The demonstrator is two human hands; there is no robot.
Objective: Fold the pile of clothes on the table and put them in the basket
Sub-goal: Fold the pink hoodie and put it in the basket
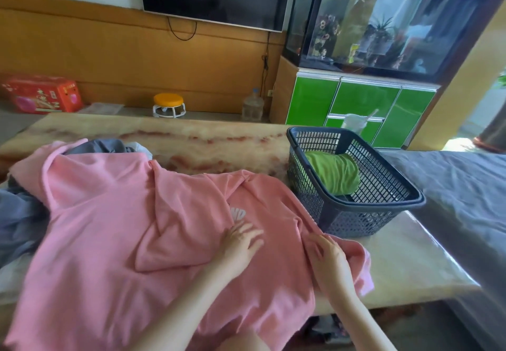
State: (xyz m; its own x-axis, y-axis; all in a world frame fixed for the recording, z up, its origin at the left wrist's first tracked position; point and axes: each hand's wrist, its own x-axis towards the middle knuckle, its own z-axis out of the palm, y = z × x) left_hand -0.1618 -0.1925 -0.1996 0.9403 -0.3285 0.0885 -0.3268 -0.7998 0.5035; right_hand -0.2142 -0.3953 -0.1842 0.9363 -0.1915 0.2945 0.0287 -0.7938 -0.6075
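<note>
Fingers (pixel 253 234) flat, left hand (pixel 241 244) on pink hoodie (pixel 109 214), right hand (pixel 325 257) gripping it

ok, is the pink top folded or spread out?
Spread, barely started: pink top lies wide over the table, left hand flat on it, right hand pinching its edge.

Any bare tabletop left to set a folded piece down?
The marbled tabletop strip behind the pink hoodie, left of the dark plastic mesh basket, and the near corner right of the right hand. Crowded: grey clothes at the left end.
</note>
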